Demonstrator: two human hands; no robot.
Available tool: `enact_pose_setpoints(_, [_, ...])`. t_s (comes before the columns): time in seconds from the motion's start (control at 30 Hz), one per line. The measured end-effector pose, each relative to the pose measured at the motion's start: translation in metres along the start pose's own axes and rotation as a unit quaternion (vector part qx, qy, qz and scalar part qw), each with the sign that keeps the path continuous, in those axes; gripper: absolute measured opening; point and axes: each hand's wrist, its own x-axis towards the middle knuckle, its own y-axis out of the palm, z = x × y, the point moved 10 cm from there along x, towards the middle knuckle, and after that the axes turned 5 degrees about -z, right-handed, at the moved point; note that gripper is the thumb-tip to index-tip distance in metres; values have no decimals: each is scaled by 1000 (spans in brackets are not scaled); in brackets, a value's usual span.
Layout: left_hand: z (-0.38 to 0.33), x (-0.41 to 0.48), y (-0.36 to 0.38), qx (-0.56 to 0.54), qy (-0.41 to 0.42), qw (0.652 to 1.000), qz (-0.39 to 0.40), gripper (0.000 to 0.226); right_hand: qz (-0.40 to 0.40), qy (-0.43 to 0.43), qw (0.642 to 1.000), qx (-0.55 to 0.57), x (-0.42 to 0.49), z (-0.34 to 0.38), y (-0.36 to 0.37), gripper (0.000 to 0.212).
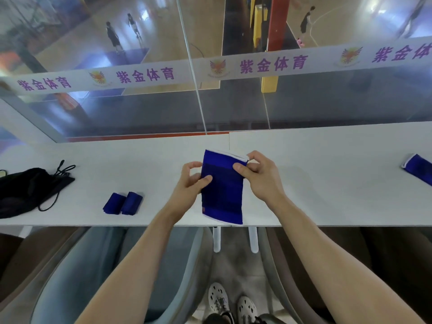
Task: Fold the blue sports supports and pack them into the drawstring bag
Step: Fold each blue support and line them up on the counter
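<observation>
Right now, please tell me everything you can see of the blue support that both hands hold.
The blue support is a flat, unfolded sleeve of deep blue knitted-looking fabric, with a darker band across its middle, white trim at both ends and a small red tag by its near left corner. It lies lengthwise over the white table, its near end reaching the front edge. The left hand pinches its left edge and the right hand pinches its far right corner.

The white surface [327, 174] carries a black drawstring bag [25, 190] (far left), two folded blue supports [131, 203] side by side, and another support [418, 170] far right.
</observation>
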Motion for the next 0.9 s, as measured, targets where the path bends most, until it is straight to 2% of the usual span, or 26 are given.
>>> enact_pose_setpoints(0.07, [21,-7,-2,-4,-6,1000,-11,40,-7,-3,1000,13,-3,0,-4,20])
enact_pose_setpoints(0.2, [35,-13,-1,76,12,996,-37,39,-17,4,1000,12,-5,1,-10,22])
enact_pose_setpoints(0.27, [35,-14,-3,67,5,996,-60,41,-26,17,999,25,-5,-2,-13,24])
enact_pose_setpoints(0.5, [38,-18,21,64,-17,996,51,36,-76,47,995,33,-8,-10,-22,28])
enact_pose_setpoints(0.6, [38,-22,23,71,-27,995,58,37,-92,57,994,28,-9,-15,-21,29])
enact_pose_setpoints(0.73, [48,-22,11,54,-87,994,39,34,-112,73,991,18,-10,-20,-21,33])
enact_pose_setpoints(0.9, [34,-18,10,55,-57,995,65,29,-112,85,990,18,-15,-21,-15,27])
